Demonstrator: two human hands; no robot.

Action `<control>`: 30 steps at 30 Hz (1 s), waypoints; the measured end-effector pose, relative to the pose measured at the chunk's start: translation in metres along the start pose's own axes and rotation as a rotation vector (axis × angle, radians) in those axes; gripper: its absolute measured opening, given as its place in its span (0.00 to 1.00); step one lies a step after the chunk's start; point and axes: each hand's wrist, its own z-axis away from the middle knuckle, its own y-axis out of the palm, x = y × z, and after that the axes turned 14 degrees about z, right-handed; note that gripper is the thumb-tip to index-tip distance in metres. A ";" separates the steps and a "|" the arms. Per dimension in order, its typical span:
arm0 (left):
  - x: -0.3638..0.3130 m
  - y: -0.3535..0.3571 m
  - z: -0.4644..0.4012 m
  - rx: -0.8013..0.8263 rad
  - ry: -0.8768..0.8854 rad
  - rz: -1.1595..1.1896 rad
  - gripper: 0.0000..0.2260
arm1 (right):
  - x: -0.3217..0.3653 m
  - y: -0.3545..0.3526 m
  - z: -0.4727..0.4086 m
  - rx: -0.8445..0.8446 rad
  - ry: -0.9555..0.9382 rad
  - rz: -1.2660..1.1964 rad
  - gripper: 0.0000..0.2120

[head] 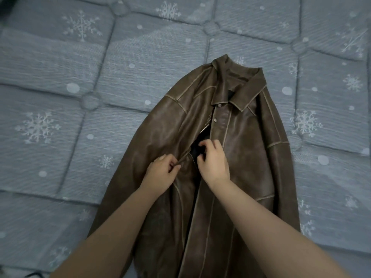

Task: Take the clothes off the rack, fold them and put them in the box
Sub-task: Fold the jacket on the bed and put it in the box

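A brown leather jacket (247,157) lies face up on the bed, collar pointing away from me and hem toward me. Its front is partly open at chest height, where dark lining shows. My left hand (160,170) pinches the left front edge beside that gap. My right hand (213,159) has its fingers curled round the right front edge at the same opening. Both sleeves lie along the jacket's sides. No rack and no box are in view.
A grey-blue quilted mattress cover (80,97) with white snowflakes and dots fills the whole view around the jacket. A dark object (8,5) shows at the top left corner.
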 end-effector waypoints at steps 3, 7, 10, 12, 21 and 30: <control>-0.006 0.001 0.016 -0.166 0.134 0.075 0.04 | 0.007 0.007 -0.007 0.142 -0.090 0.355 0.27; 0.004 -0.008 0.054 -0.405 0.121 -0.104 0.15 | 0.016 0.009 -0.012 0.257 -0.002 0.409 0.26; 0.011 -0.019 0.082 -0.501 0.045 -0.288 0.26 | 0.032 0.007 0.004 0.092 0.207 0.018 0.19; 0.020 -0.028 0.090 -0.526 -0.096 -0.297 0.34 | 0.042 0.005 0.022 0.075 0.289 -0.177 0.17; 0.076 -0.076 0.127 -0.253 -0.583 0.069 0.57 | 0.087 0.001 0.091 0.221 0.264 -0.394 0.30; 0.145 -0.102 0.184 -0.120 -0.503 0.122 0.18 | 0.123 0.015 0.132 0.673 0.218 -0.277 0.20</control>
